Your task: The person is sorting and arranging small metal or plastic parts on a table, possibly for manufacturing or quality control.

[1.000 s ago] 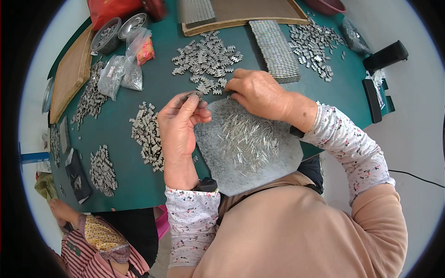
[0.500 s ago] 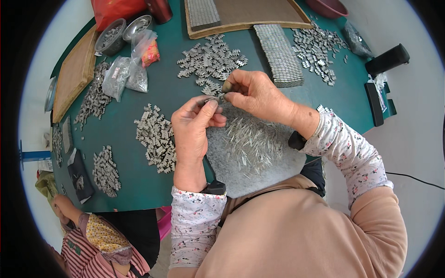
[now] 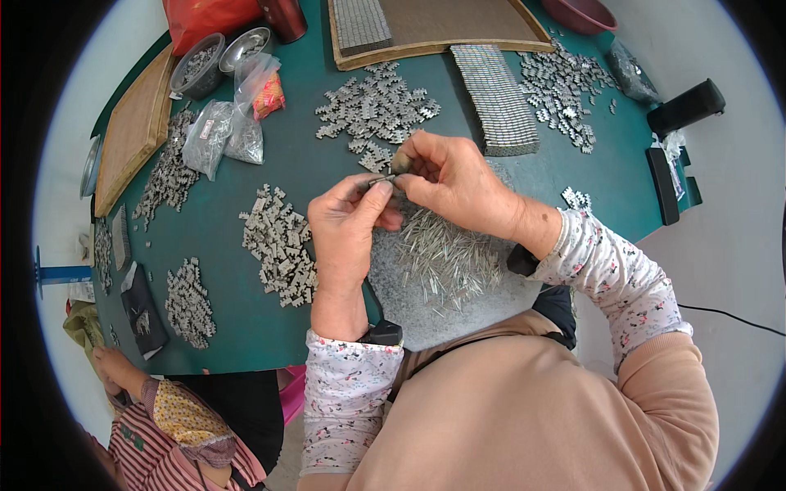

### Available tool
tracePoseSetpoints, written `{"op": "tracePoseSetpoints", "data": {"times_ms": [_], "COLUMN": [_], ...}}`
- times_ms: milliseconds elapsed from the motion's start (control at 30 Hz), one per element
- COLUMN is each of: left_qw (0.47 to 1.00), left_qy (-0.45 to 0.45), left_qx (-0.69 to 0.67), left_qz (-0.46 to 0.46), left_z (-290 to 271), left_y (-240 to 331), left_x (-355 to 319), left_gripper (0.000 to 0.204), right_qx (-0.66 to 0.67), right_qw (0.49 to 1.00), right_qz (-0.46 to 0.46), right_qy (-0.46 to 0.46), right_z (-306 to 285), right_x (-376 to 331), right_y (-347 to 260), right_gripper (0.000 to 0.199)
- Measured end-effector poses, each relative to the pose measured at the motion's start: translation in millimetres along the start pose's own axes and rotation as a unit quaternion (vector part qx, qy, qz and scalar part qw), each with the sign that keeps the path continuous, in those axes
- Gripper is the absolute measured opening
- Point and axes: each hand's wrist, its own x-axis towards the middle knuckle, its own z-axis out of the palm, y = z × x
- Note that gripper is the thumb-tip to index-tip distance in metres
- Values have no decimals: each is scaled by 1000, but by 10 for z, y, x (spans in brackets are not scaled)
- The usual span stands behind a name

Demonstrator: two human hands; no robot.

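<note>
Above a grey felt mat (image 3: 422, 323), my left hand (image 3: 348, 225) is closed, thumb and forefinger pinching a small dark metal piece (image 3: 379, 179). My right hand (image 3: 458, 180) is closed too. Its thumb and forefinger meet the left fingertips at that piece, and they hide whatever else may be between them. Just below the hands, a loose heap of thin metal pins (image 3: 450, 258) lies on the mat. Beyond the fingertips spreads a pile of small toothed metal links (image 3: 377, 106). Another pile of pale metal links (image 3: 278, 250) is to the left of my left hand.
A joined slab of metal links (image 3: 499, 102) lies beyond my right hand, below a wooden-framed tray (image 3: 458, 24). Clear bags (image 3: 209, 139), a plastic tub (image 3: 199, 67) and more link piles stand left. A black cylinder (image 3: 688, 106) is at right. Another person's arm (image 3: 123, 372) shows lower left.
My left hand has shifted slightly right, and its fingertips now press closer to my right ones. The right hand has barely moved, still pinching.
</note>
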Motion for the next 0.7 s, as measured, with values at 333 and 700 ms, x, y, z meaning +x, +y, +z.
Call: {"op": "tracePoseSetpoints", "data": {"times_ms": [333, 700], "left_qw": [997, 993], "left_qy": [-53, 61], "left_qx": [-20, -101], "left_qz": [-53, -13], "left_z": [77, -134], "left_y": [27, 107], "left_x": [-40, 35], "left_gripper": [12, 15], "right_qx": [-7, -435], "right_qw": [1000, 893], "right_qz": [-23, -113], "right_qy": [8, -25], "right_z": [-187, -160], "right_x": [-167, 314], "right_y": [-13, 164], "right_gripper": [14, 13]}}
